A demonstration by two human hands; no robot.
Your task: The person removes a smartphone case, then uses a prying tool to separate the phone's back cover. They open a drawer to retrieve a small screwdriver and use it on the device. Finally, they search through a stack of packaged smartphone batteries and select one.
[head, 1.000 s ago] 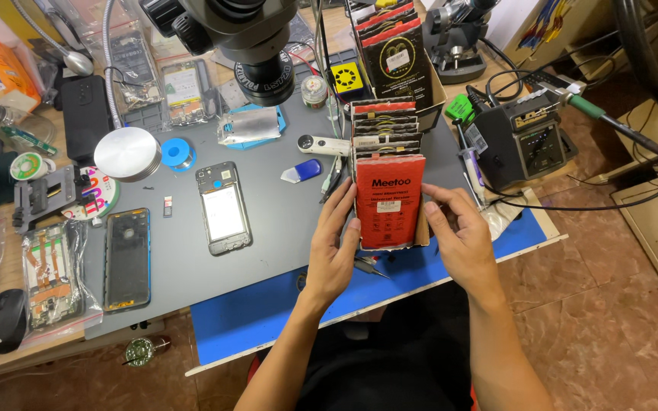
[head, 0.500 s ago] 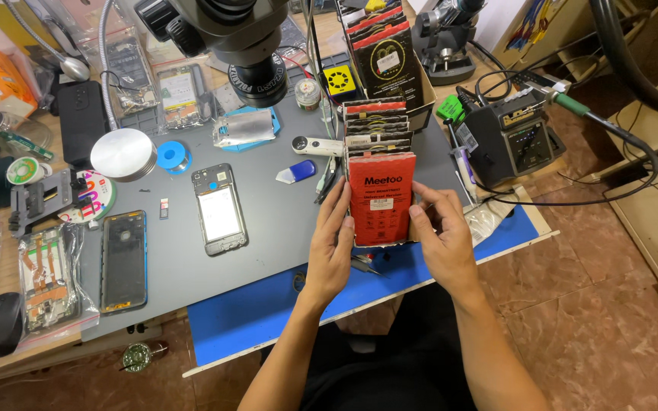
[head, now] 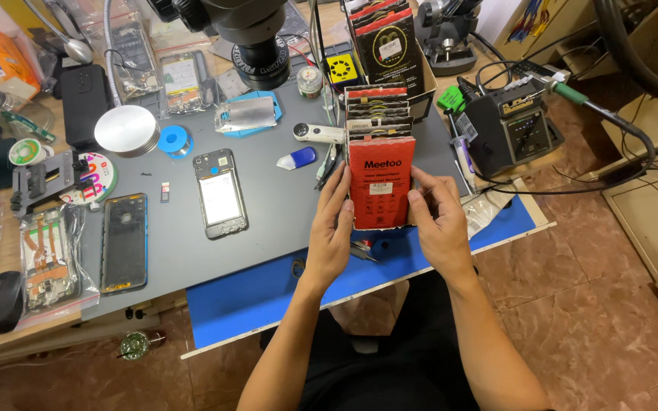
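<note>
A long cardboard box (head: pixel 379 164) packed with several flat red and black packets stands on the grey mat (head: pixel 268 221), its near end toward me. My left hand (head: pixel 334 228) presses flat against the box's left side. My right hand (head: pixel 437 217) grips the right side, thumb on the front red packet (head: pixel 379 183). An opened phone body (head: pixel 220 192) with a white panel lies to the left, and a dark phone screen (head: pixel 124 240) lies further left.
A microscope head (head: pixel 257 34) hangs over the mat's far side. A soldering station (head: pixel 513 125) with cables sits at right. A round metal weight (head: pixel 126 130), blue tape ring (head: pixel 174 141), tweezers (head: pixel 327 164), a blue-white eraser-like piece (head: pixel 296 158) and bagged parts (head: pixel 47 255) crowd the left.
Both hands stayed on the box of packets. The right thumb shifted onto the front red packet, and the box sits slightly closer to me.
</note>
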